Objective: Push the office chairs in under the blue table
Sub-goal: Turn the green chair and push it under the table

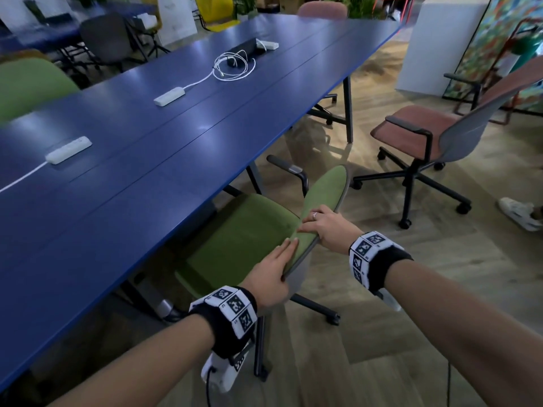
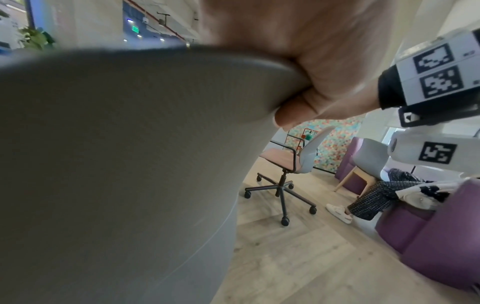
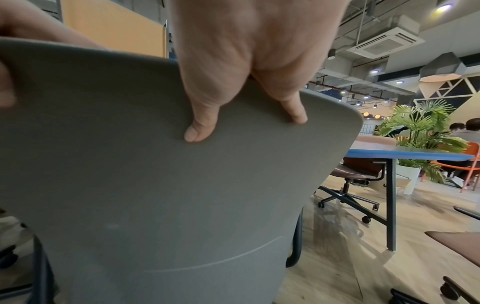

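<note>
Two hands, left (image 1: 271, 277) and right (image 1: 329, 227), grip one green chair (image 1: 244, 245); one pink chair (image 1: 417, 136) apart

Pale herringbone wood floor (image 1: 382, 333), purple sofa (image 2: 428, 236), potted palm (image 3: 426, 127), bright mosaic wall panel (image 1: 499, 33).

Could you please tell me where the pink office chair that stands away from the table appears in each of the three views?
Head: the pink chair is at the right, out on the wood floor, clear of the blue table.
Left wrist: centre right, beyond the grey chair back, below the right hand.
Right wrist: only a brown-pink seat edge at the lower right; I cannot tell whether it is this chair.
Shared landmark: the grey chair back that both hands grip.
</note>
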`<state>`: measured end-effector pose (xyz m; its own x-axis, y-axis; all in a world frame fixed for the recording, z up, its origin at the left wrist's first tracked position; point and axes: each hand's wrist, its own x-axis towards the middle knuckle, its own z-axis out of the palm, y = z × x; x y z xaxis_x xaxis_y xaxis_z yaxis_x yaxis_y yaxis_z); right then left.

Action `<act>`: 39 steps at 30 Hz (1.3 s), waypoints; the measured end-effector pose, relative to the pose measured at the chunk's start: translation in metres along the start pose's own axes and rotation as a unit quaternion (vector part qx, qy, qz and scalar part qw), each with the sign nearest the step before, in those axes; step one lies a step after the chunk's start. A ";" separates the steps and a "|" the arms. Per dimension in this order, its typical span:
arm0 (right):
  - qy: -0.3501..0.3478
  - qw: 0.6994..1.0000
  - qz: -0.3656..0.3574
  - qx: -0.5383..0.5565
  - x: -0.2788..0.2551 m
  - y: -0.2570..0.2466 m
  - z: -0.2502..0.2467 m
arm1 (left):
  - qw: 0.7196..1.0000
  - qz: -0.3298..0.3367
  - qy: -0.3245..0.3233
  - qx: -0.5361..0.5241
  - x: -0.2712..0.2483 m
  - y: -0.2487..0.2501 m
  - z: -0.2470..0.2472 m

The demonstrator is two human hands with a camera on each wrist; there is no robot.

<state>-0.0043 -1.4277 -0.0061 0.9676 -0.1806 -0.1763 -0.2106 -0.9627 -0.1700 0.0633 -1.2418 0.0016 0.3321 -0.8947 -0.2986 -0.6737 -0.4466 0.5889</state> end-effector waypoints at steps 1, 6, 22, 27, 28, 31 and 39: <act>0.001 1.000 -0.001 0.000 0.000 0.001 0.000 | 1.000 0.005 -0.002 0.003 0.001 0.000 0.000; 0.003 1.000 0.001 -0.003 -0.004 0.002 -0.001 | 1.000 0.023 -0.003 0.004 0.002 0.002 0.004; 0.081 0.995 0.053 -0.013 -0.030 -0.031 0.014 | 1.000 0.018 0.016 0.004 0.001 -0.004 0.008; 0.086 0.995 0.057 0.005 -0.045 -0.035 0.016 | 0.999 0.005 0.038 0.020 0.006 -0.004 0.008; 0.087 0.994 0.061 0.008 -0.049 -0.035 0.016 | 0.999 0.004 0.041 0.027 0.007 -0.003 0.008; 0.092 0.993 0.076 0.023 -0.060 -0.035 0.013 | 0.997 0.018 0.051 0.049 0.012 0.005 0.011; 0.152 0.973 0.151 0.082 -0.105 -0.009 0.010 | 0.987 0.087 0.087 0.107 0.051 0.057 0.019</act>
<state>-0.1059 -1.3979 0.0040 0.8489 -0.5264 0.0481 -0.4877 -0.8151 -0.3126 0.0290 -1.3133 0.0056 0.2949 -0.9535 -0.0619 -0.8485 -0.2911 0.4419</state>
